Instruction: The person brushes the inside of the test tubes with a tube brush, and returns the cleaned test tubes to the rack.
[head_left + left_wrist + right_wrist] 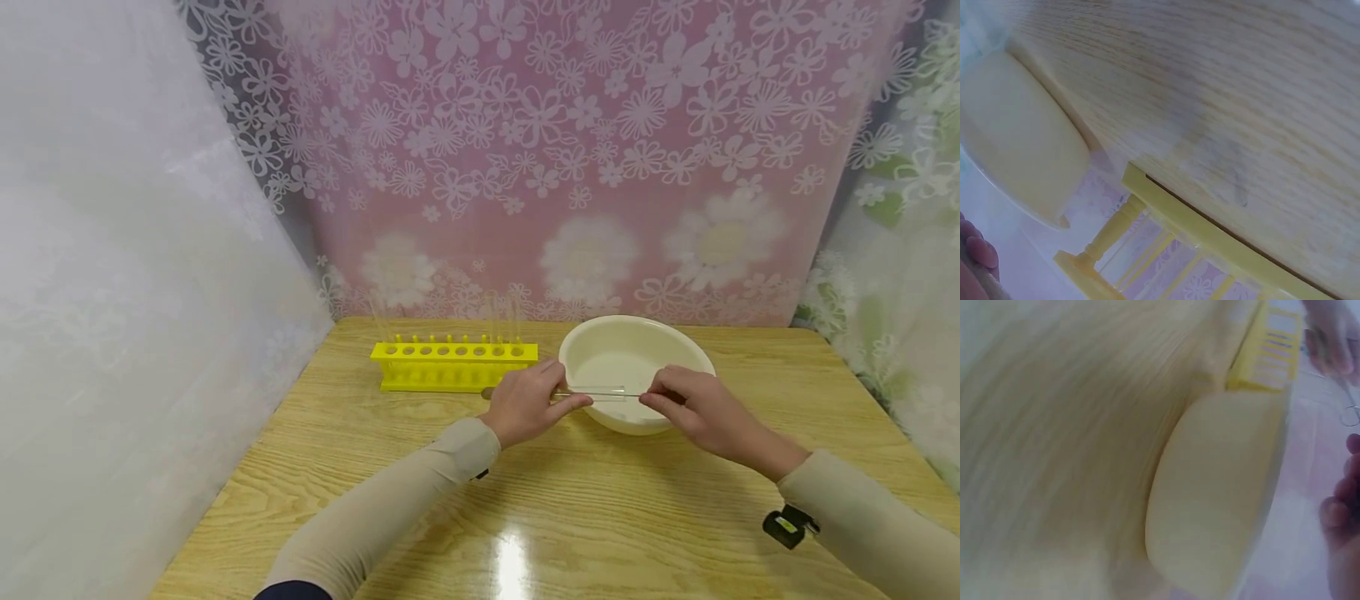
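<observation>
Right of centre in the head view, the left hand [528, 402] grips a glass test tube [609, 393]; the right hand [693, 408] pinches a thin rod [633, 395] entering its mouth, over the front of a cream basin [637, 335]. At centre-left stands a yellow test tube rack [454, 359]; floral sheeting [480, 167] fills the top.

Makeshift lab corner, handheld test tube [611, 390], yellow tube rack [454, 359], wood-grain table [637, 508], floral curtains [480, 167] (pink behind)
</observation>
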{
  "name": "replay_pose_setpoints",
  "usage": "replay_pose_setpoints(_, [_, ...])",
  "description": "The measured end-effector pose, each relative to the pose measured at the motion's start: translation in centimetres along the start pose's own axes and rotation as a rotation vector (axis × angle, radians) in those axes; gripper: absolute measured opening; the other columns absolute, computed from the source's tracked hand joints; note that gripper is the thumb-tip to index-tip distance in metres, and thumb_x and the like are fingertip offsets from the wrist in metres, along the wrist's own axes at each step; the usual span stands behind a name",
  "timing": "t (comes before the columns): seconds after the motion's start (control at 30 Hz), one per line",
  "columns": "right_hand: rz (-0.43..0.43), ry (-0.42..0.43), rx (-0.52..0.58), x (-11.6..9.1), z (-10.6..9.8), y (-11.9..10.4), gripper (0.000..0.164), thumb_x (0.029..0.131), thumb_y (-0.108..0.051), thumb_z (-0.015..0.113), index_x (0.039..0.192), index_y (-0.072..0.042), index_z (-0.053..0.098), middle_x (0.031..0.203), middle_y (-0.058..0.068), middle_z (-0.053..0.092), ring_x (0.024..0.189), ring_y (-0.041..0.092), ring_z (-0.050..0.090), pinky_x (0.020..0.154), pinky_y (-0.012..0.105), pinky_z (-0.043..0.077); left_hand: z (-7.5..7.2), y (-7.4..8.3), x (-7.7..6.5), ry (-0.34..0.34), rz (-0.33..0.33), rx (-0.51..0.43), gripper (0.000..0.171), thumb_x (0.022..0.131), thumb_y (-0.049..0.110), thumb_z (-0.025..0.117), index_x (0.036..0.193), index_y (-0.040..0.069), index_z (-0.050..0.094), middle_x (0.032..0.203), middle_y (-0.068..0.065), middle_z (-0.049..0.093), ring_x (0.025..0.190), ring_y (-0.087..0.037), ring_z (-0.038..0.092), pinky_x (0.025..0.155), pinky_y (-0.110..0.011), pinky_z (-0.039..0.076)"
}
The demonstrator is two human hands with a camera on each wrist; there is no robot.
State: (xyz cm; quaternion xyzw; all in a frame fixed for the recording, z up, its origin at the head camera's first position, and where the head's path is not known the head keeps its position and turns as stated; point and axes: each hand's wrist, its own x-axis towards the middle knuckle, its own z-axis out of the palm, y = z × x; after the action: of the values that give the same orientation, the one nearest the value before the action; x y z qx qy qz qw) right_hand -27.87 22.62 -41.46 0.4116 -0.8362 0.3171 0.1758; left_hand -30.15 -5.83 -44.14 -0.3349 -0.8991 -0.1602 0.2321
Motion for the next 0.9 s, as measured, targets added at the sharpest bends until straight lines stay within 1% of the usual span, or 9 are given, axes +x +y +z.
replay_pose_setpoints(0.17, [0.552,-0.140,0.528,0.5,-0.3,-0.8,0.032,0.105,-0.022,0.055,0.079,-0.005,0.056,0.061,-0.005,0.038,0.050,0.011,0.028,0.049,0.033,0.027,0.1,0.0,0.1,0.043,0.040,0.043,0.040,0.090,0.055,0.070,0.084,0.020,0.050,0.076,0.012,0.047,0.051,-0.002,0.036,0.044,-0.013,0.026])
replay_pose_setpoints(0.23, [0.694,-0.162,0.667,0.8,-0.4,-1.0,0.036,0.106,-0.026,0.054,0.079,-0.002,0.053,0.061,-0.003,0.037,0.051,0.013,0.028,0.050,0.036,0.025,0.1,0.1,0.1,0.045,0.041,0.046,0.040,0.090,0.054,0.071,0.084,0.020,0.051,0.075,0.011,0.047,0.050,-0.003,0.036,0.043,-0.014,0.026])
replay_pose_setpoints(0.3, [0.736,-0.164,0.672,0.8,-0.3,-1.0,0.038,0.106,-0.029,0.055,0.079,-0.002,0.052,0.061,-0.003,0.038,0.051,0.012,0.029,0.050,0.035,0.026,0.1,0.2,0.1,0.030,0.025,0.043,0.040,0.090,0.055,0.070,0.084,0.020,0.051,0.076,0.012,0.048,0.050,-0.003,0.036,0.043,-0.014,0.026])
replay_pose_setpoints(0.4, [0.566,-0.116,0.413,0.5,0.0,-0.7,0.029,0.104,-0.027,0.059,0.085,-0.005,0.062,0.063,-0.003,0.047,0.051,0.011,0.037,0.050,0.030,0.035,-0.1,0.2,0.2,0.003,-0.009,0.019,0.039,0.091,0.054,0.069,0.085,0.020,0.051,0.075,0.012,0.048,0.051,-0.003,0.036,0.043,-0.014,0.027])
replay_pose_setpoints(0.5, [0.257,-0.006,0.032,0.0,0.4,-0.3,0.009,0.096,-0.020,0.071,0.093,-0.012,0.068,0.074,-0.007,0.057,0.060,0.008,0.046,0.055,0.025,0.040,-0.1,0.2,0.2,-0.013,-0.033,-0.005,0.039,0.091,0.053,0.069,0.086,0.019,0.053,0.074,0.011,0.047,0.052,-0.003,0.037,0.044,-0.015,0.029])
replay_pose_setpoints(0.57, [0.044,0.061,-0.176,-0.2,0.5,0.1,0.011,0.090,-0.018,0.077,0.097,-0.013,0.069,0.083,-0.006,0.062,0.070,0.007,0.052,0.061,0.023,0.043,-0.1,0.2,0.2,-0.021,-0.046,-0.013,0.039,0.092,0.054,0.068,0.087,0.018,0.054,0.073,0.011,0.047,0.052,-0.003,0.038,0.044,-0.015,0.029])
replay_pose_setpoints(0.63, [-0.128,0.094,-0.310,-0.3,0.5,0.5,0.016,0.094,-0.027,0.074,0.097,-0.012,0.068,0.087,-0.005,0.062,0.078,0.007,0.055,0.066,0.022,0.045,0.0,0.1,0.1,-0.028,-0.058,-0.020,0.040,0.092,0.056,0.066,0.088,0.017,0.055,0.073,0.011,0.046,0.051,-0.003,0.037,0.044,-0.015,0.029])
replay_pose_setpoints(0.8, [-0.395,0.136,-0.424,-0.1,0.5,1.0,0.041,0.109,-0.038,0.043,0.090,-0.011,0.067,0.085,-0.005,0.060,0.076,0.008,0.052,0.063,0.023,0.045,0.2,0.0,0.0,-0.033,-0.062,-0.019,0.040,0.093,0.057,0.064,0.087,0.019,0.053,0.073,0.011,0.046,0.051,-0.003,0.036,0.044,-0.015,0.028])
replay_pose_setpoints(0.9, [-0.443,0.147,-0.404,0.1,0.6,1.0,0.036,0.109,-0.032,0.045,0.086,-0.013,0.065,0.082,-0.008,0.057,0.073,0.005,0.047,0.062,0.021,0.041,0.1,0.0,-0.1,-0.025,-0.048,-0.013,0.039,0.092,0.055,0.067,0.086,0.020,0.052,0.073,0.011,0.045,0.051,-0.003,0.035,0.044,-0.015,0.028])
